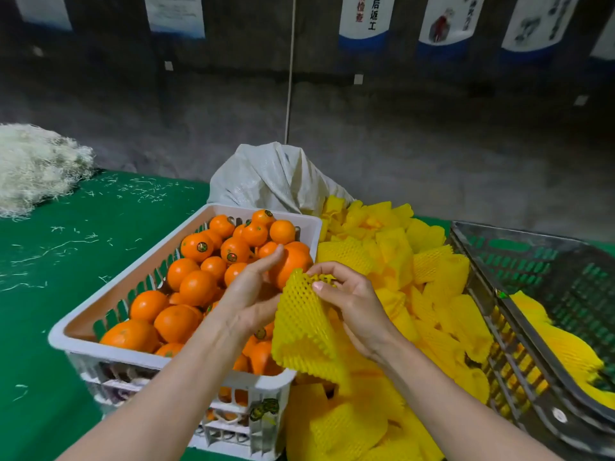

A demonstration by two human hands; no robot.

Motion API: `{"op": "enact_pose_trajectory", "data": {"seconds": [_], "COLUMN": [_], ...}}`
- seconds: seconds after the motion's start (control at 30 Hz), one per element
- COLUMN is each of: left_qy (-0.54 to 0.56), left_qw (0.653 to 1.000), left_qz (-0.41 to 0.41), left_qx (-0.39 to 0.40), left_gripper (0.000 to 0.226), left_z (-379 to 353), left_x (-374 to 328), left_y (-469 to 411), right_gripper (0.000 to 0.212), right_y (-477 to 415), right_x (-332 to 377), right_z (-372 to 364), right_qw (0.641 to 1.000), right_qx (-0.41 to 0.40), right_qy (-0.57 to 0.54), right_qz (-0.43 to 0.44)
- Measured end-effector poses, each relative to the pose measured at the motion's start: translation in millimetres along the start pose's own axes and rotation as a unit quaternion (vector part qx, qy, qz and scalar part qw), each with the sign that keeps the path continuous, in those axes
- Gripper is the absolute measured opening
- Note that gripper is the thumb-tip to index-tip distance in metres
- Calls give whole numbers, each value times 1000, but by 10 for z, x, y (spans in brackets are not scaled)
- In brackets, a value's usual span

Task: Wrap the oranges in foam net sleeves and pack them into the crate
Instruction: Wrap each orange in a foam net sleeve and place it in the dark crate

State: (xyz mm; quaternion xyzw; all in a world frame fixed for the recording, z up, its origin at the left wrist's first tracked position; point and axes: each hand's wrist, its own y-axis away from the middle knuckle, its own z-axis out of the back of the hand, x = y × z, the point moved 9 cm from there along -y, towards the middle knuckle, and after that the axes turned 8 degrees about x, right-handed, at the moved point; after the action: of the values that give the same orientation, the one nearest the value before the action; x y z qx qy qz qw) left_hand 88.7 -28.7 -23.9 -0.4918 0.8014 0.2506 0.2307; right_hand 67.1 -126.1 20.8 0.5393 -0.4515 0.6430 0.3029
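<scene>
Green cloth table top (66, 311): lies under the white crate and spreads wide to its left, strewn with pale fibre scraps.
Dark grey lattice plastic crate (549, 261): well to the right of the white crate and tilted; yellow foam net pieces (565, 347) lie in its bottom, and whether they hold fruit cannot be told.
White slotted plastic crate (116, 352): heaped nearly to its rim with bare round oranges (196, 287), some bearing dark stickers.
Loose pile of yellow foam net sleeves (399, 254): fills the space between the white crate and the dark one, pressed against the white crate's right wall.
Grey woven sack (273, 178): slumped just behind the white crate's far right corner.
Heap of white shredded fibre (36, 164): far off behind the white crate, to its left.
Left hand (249, 294): over the white crate's right side, fingers curled round a single orange (294, 261).
Right hand (356, 301): just right of the white crate, thumb and fingers pinching the top edge of one yellow foam net sleeve (303, 327), which hangs over the crate's near right corner, its upper edge against the held fruit.
</scene>
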Motion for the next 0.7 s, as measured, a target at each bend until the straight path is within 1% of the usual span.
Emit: {"op": "enact_pose_trajectory", "data": {"seconds": [0.07, 0.1, 0.13, 0.17, 0.2, 0.27, 0.3, 0.37, 0.43, 0.5, 0.57, 0.6, 0.63, 0.67, 0.7], "left_qy": [-6, -11, -12, -19, -25, -40, -43, -42, -59, -81, -97, -113, -136, -160, -180], "left_qw": [1000, 999, 999, 998, 998, 999, 999, 997, 996, 995, 993, 990, 985, 980, 976], "left_qz": [23, 33, 38, 37, 30, -2, -26, -64, -66, -52, -36, -34, -38, -47, -62], "left_qx": [8, 17, 30, 37, 42, 25, 9, -5, -1, 16, 51, 76, 98, 105, 103], "left_gripper": [41, 43, 45, 44, 43, 52, 52, 43, 36, 34, 43, 49, 56, 62, 65], "left_z": [-158, -228, -313, -372, -433, -469, -466, -504, -580, -664, -734, -785, -818, -831, -830], "left_x": [190, 285, 374, 450, 516, 608, 632, 697, 793, 898, 978, 999, 1009, 1000, 988], "left_y": [-8, -20, -29, -48, -56, -87, -112, -136, -155, -161, -158, -131, -110, -84, -85], "right_gripper": [27, 27, 27, 27, 28, 30, 28, 14, 8, 13, 24, 25, 30, 40, 48], "right_y": [114, 168, 217, 257, 295, 394, 466, 629, 730, 773, 829, 865, 906, 952, 978], "right_x": [-24, -33, -27, 6, 53, 174, 236, 317, 369, 383, 342, 266, 184, 119, 140], "right_z": [7, 18, 52, 113, 195, 380, 466, 626, 768, 879, 974, 1021, 1041, 1073, 1089], "right_qw": [998, 997, 997, 998, 996, 985, 978, 960, 932, 913, 909, 918, 936, 946, 950], "right_qx": [35, 46, 51, 44, 30, -15, -40, -95, -149, -179, -193, -191, -181, -184, -194], "right_qy": [-37, -43, -26, 21, 79, 169, 199, 253, 318, 357, 367, 347, 302, 266, 242], "right_qz": [-29, -43, -48, -42, -29, 16, 43, 81, 95, 86, 53, 24, -16, -34, -22]}}
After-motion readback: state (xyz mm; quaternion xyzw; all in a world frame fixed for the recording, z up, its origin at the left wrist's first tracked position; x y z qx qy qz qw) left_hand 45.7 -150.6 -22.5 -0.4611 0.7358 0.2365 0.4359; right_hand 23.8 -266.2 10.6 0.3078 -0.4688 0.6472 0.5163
